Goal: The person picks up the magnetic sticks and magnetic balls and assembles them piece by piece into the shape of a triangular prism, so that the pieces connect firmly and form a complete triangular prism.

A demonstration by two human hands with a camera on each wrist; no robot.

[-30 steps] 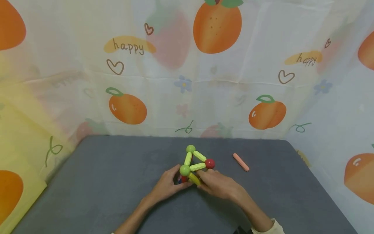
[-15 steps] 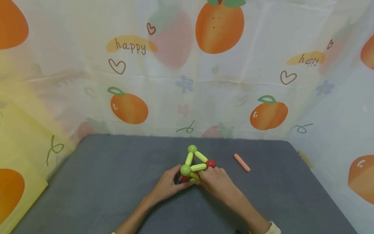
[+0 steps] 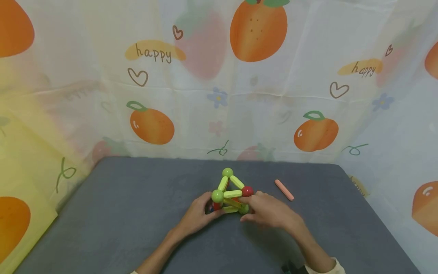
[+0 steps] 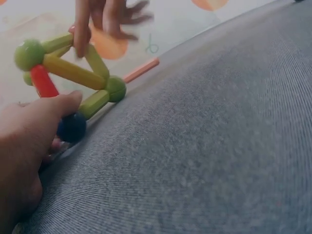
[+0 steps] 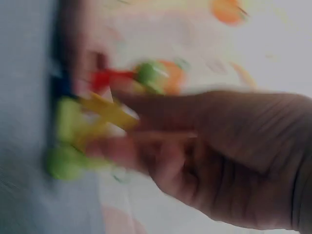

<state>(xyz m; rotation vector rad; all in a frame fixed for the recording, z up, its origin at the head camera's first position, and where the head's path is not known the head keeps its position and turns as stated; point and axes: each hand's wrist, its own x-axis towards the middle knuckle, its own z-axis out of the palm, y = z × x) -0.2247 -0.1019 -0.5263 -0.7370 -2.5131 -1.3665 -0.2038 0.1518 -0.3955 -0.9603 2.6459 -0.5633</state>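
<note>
A ball-and-stick toy frame (image 3: 233, 194) stands on the table, built of light green rods, green balls and a red ball (image 3: 247, 191). My left hand (image 3: 197, 214) grips its lower left corner, thumb by the blue ball (image 4: 72, 127) and the red rod (image 4: 45, 80). A yellow rod (image 4: 73, 72) slants across the near side, from the upper green ball (image 4: 29, 54) to the lower green ball (image 4: 116, 88). My right hand (image 3: 268, 211) is at the frame's right side with fingers apart; the index finger overlaps it. The right wrist view is blurred, so contact there is unclear.
A loose salmon-pink rod (image 3: 284, 190) lies on the dark grey table (image 3: 137, 228), right of the frame. Behind the table's far edge hangs a fruit-printed cloth (image 3: 191, 114).
My right hand has moved right, off the yellow rod's lower end, and its fingers have spread. The lower green ball now shows. My left hand keeps its hold on the frame.
</note>
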